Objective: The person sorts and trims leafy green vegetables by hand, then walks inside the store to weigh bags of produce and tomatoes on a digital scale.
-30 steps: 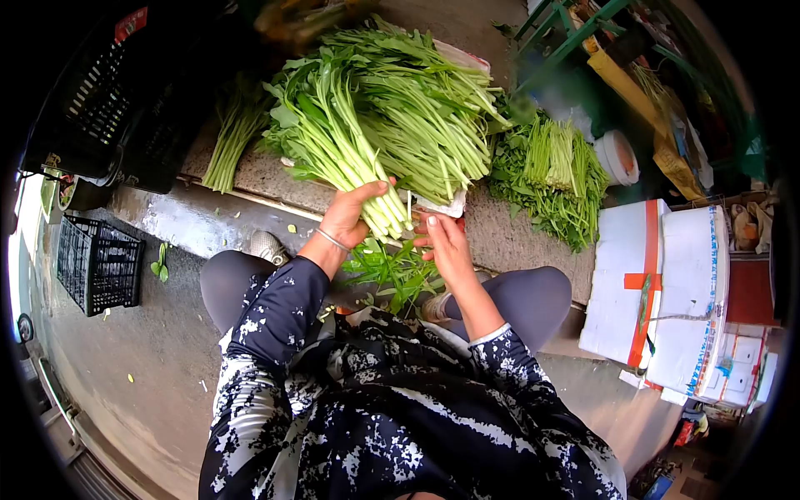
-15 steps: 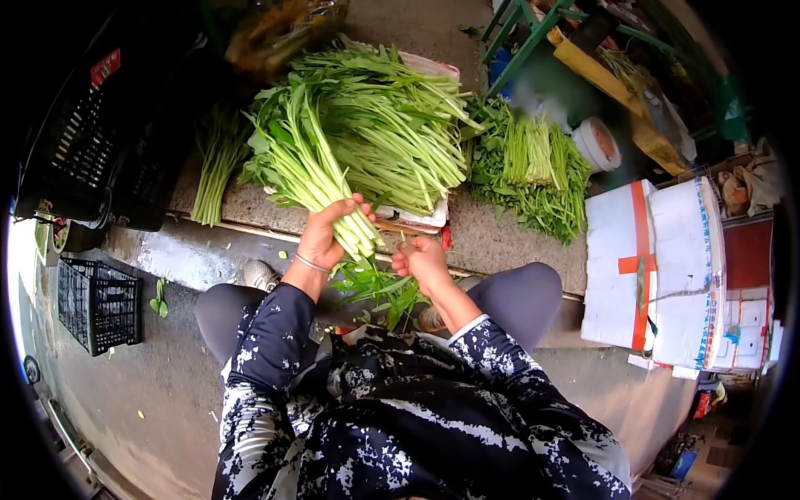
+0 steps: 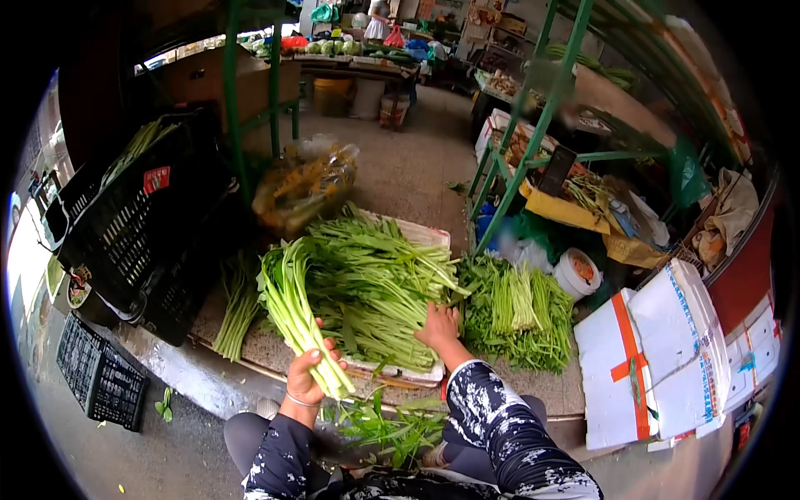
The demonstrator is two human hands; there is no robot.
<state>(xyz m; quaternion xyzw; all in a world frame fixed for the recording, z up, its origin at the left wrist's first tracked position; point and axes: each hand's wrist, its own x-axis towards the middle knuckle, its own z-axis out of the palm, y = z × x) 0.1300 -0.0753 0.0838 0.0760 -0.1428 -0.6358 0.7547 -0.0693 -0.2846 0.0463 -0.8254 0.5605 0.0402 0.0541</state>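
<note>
My left hand point(image 3: 307, 375) is closed around the lower stems of a bunch of water spinach point(image 3: 296, 312), held upright and tilted with its leaves pointing away from me. My right hand point(image 3: 441, 326) lies at the near right side of a large pile of water spinach point(image 3: 375, 287), fingers apart and touching the stems. That pile rests on a white foam tray point(image 3: 429, 236) on the ledge. Loose leaves and trimmings point(image 3: 392, 429) lie below, between my legs.
A stack of bundled greens point(image 3: 517, 312) is on the right, near a white bucket point(image 3: 577, 273) and foam boxes point(image 3: 604, 367). Black crates point(image 3: 100, 367) stand at left. A smaller bunch point(image 3: 240, 312) lies by them. Green metal posts point(image 3: 533, 142) rise ahead; a person point(image 3: 377, 21) stands far back.
My view has tilted up. My right hand has moved from beside the held bunch's cut ends forward to the pile, its pinched fingers now apart. My left hand keeps its bunch.
</note>
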